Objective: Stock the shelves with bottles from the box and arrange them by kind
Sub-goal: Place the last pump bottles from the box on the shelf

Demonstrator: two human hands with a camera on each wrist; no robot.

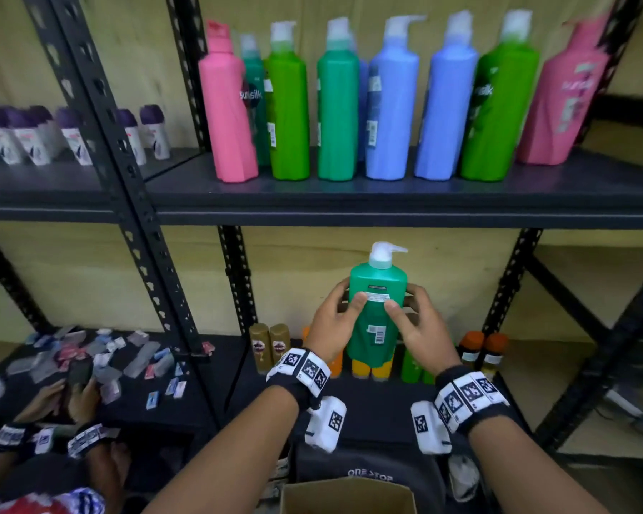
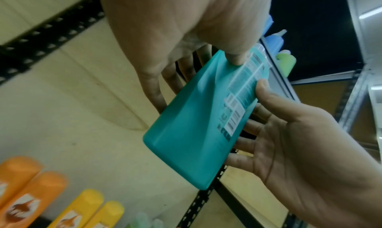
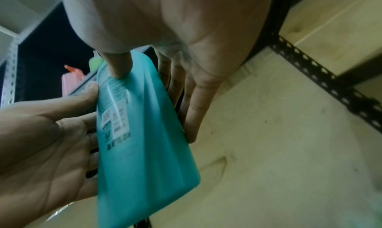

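Note:
I hold a teal-green pump bottle [image 1: 376, 313] upright in the air between the two shelves, its back label toward me. My left hand [image 1: 331, 320] grips its left side, thumb on the label and fingers behind. My right hand [image 1: 418, 328] grips its right side the same way. In the left wrist view the teal bottle [image 2: 192, 133] lies between my left hand [image 2: 186, 55] and right hand [image 2: 289, 146]. The right wrist view shows the bottle [image 3: 140, 133] between both palms. The cardboard box [image 1: 346, 495] is open below my arms.
The upper shelf [image 1: 387, 194] carries a row of pink, green, teal and blue pump bottles [image 1: 335, 105]. Small gold, orange, yellow and green bottles [image 1: 271, 346] stand on the lower shelf. Left bay: purple-capped deodorants [image 1: 71, 135], scattered sachets [image 1: 101, 361], another person's hands [image 1: 71, 395].

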